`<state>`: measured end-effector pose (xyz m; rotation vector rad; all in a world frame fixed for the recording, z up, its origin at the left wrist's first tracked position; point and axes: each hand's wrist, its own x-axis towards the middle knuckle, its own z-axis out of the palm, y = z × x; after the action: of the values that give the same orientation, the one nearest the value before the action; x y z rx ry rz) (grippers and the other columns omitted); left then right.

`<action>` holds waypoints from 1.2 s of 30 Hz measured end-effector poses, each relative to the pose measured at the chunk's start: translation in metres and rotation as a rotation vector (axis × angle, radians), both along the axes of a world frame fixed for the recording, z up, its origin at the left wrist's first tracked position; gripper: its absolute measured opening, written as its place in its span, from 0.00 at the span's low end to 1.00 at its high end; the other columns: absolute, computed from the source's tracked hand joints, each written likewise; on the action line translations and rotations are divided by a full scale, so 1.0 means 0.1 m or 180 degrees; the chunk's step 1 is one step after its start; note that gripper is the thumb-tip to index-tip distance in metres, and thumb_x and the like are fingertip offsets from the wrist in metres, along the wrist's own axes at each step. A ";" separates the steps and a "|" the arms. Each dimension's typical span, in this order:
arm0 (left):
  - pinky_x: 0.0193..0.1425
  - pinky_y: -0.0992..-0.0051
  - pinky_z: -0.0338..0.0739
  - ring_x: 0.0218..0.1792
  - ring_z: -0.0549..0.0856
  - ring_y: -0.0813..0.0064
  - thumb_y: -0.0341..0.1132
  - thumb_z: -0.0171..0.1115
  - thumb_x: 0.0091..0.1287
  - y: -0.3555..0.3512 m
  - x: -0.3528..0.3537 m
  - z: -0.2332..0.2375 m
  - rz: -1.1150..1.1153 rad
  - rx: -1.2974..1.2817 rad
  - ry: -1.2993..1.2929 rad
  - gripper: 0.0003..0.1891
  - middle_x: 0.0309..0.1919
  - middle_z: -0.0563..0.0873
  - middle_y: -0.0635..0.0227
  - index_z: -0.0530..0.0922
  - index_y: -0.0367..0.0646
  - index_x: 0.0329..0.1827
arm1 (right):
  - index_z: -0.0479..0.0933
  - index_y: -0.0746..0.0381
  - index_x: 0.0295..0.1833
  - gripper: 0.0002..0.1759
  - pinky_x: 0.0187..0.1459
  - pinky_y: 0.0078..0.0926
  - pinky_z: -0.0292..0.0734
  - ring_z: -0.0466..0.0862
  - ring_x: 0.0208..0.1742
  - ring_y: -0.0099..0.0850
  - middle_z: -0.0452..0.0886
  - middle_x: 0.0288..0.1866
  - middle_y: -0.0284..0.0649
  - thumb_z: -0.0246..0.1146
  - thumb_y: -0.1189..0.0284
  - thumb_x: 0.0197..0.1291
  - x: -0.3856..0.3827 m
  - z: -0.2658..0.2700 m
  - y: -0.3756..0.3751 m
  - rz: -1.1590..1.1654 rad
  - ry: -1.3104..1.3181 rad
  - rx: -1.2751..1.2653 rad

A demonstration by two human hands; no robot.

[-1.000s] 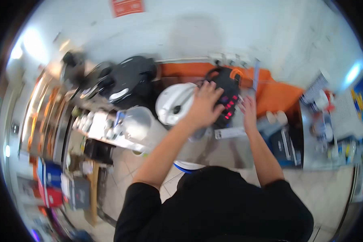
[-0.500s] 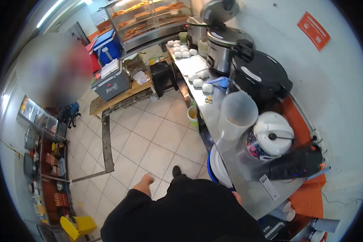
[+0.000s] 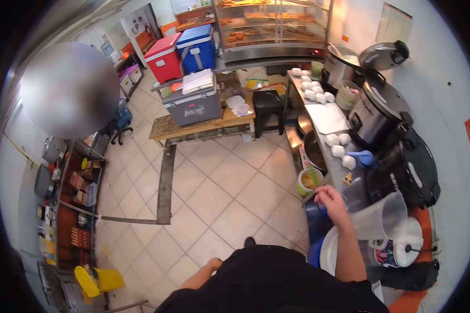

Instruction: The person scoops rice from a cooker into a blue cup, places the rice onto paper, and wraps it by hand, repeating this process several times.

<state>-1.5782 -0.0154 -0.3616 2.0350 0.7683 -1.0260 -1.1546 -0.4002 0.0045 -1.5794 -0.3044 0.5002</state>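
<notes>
My right hand (image 3: pixel 330 201) reaches out over the front edge of the steel counter (image 3: pixel 361 189). Its fingers are curled together; what they hold, if anything, is too small to make out. Beyond the fingers stands a white-green bucket (image 3: pixel 307 182) with yellowish contents and a green handle in it. Small yellow-handled scissors (image 3: pixel 347 179) lie on the counter nearby, and a translucent plastic container (image 3: pixel 384 216) is to the right of my wrist. My left hand (image 3: pixel 213 264) hangs low beside my body over the tiled floor, its fingers not clearly visible.
Along the counter are white wrapped bundles (image 3: pixel 338 151), a blue scoop (image 3: pixel 364 156), a white board (image 3: pixel 327 118) and large cookers (image 3: pixel 404 167). A grey cooler (image 3: pixel 193 108) rests on a low wooden table (image 3: pixel 230 123) beside a black stool (image 3: pixel 269 109). Shelves (image 3: pixel 70 224) line the left wall.
My right hand has risen from beside the counter and stretched forward near its edge. The view has turned toward the right and up, showing more of the food cabinet and coolers.
</notes>
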 end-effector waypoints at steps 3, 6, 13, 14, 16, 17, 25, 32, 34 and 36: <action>0.61 0.56 0.82 0.58 0.89 0.48 0.58 0.66 0.61 0.33 0.04 -0.19 -0.0187 -0.0370 0.0064 0.29 0.53 0.91 0.46 0.92 0.40 0.49 | 0.81 0.64 0.58 0.11 0.53 0.21 0.78 0.83 0.46 0.21 0.85 0.42 0.32 0.60 0.71 0.79 0.46 0.51 0.67 0.0211 -0.0539 0.0186; 0.63 0.54 0.82 0.61 0.88 0.45 0.48 0.58 0.69 0.73 0.30 0.01 -0.0322 0.0128 -0.0246 0.24 0.56 0.90 0.46 0.91 0.37 0.51 | 0.81 0.65 0.58 0.11 0.51 0.21 0.79 0.83 0.45 0.20 0.85 0.42 0.32 0.61 0.71 0.79 1.00 0.69 0.97 0.0248 -0.0804 -0.0201; 0.60 0.57 0.82 0.54 0.90 0.53 0.55 0.71 0.67 1.71 1.01 -0.09 0.0585 0.0617 0.0152 0.26 0.48 0.92 0.50 0.90 0.40 0.52 | 0.76 0.60 0.68 0.20 0.43 0.21 0.81 0.86 0.47 0.23 0.85 0.48 0.35 0.62 0.65 0.77 2.60 -0.55 0.68 -0.1248 0.0663 -0.0194; 0.60 0.57 0.82 0.53 0.90 0.52 0.55 0.69 0.68 1.72 1.27 -0.12 0.0493 0.0564 0.0117 0.25 0.48 0.92 0.49 0.89 0.40 0.52 | 0.72 0.60 0.70 0.23 0.40 0.20 0.80 0.85 0.43 0.24 0.84 0.47 0.36 0.64 0.64 0.75 2.80 -0.76 0.61 -0.1622 0.0770 -0.0239; 0.59 0.55 0.83 0.53 0.90 0.49 0.53 0.65 0.70 1.78 2.00 -0.19 0.0336 0.0485 -0.0049 0.24 0.48 0.92 0.47 0.89 0.39 0.51 | 0.73 0.60 0.67 0.23 0.45 0.25 0.80 0.84 0.46 0.30 0.82 0.49 0.40 0.68 0.68 0.70 3.25 -1.40 0.42 -0.2384 0.0545 -0.0648; 0.59 0.54 0.83 0.53 0.90 0.48 0.53 0.64 0.71 1.79 2.37 -0.21 0.0254 0.0443 -0.0134 0.24 0.47 0.92 0.46 0.89 0.39 0.51 | 0.72 0.60 0.67 0.25 0.50 0.30 0.80 0.82 0.49 0.35 0.81 0.52 0.43 0.70 0.69 0.67 3.38 -1.68 0.43 -0.2890 -0.0167 -0.1515; 0.55 0.49 0.83 0.52 0.89 0.39 0.48 0.50 0.79 2.57 5.62 -0.52 -0.0867 0.0197 -0.1434 0.23 0.45 0.90 0.39 0.87 0.37 0.48 | 0.65 0.57 0.69 0.34 0.68 0.54 0.73 0.76 0.67 0.57 0.73 0.68 0.58 0.73 0.63 0.63 4.00 -1.58 -0.29 -0.5655 0.0431 -0.3334; 0.43 0.69 0.81 0.34 0.86 0.70 0.31 0.59 0.79 2.25 10.04 1.73 -0.0465 -0.0047 -0.3167 0.08 0.33 0.87 0.60 0.84 0.36 0.45 | 0.61 0.54 0.70 0.37 0.67 0.58 0.75 0.82 0.68 0.58 0.82 0.67 0.57 0.73 0.59 0.63 4.46 -2.03 -0.91 -0.5159 0.2117 -0.3495; 0.44 0.70 0.81 0.36 0.86 0.70 0.27 0.59 0.78 1.98 11.18 2.35 -0.0558 -0.0758 -0.3596 0.06 0.35 0.88 0.59 0.84 0.35 0.47 | 0.64 0.55 0.67 0.33 0.64 0.58 0.78 0.85 0.62 0.61 0.84 0.62 0.60 0.72 0.59 0.63 4.47 -2.30 -1.05 -0.5594 0.2146 -0.3606; 0.45 0.70 0.82 0.37 0.88 0.68 0.24 0.58 0.78 1.63 12.24 2.86 -0.0970 -0.0952 -0.3938 0.06 0.37 0.89 0.59 0.84 0.35 0.49 | 0.64 0.56 0.68 0.32 0.63 0.59 0.78 0.85 0.61 0.63 0.84 0.61 0.62 0.71 0.60 0.64 4.50 -2.30 -0.98 -0.6031 0.1899 -0.3564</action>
<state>-0.3538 0.1475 -0.0756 2.0403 -0.3321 0.1107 -0.7048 -0.4983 -0.2253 -1.8183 2.0771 -0.5233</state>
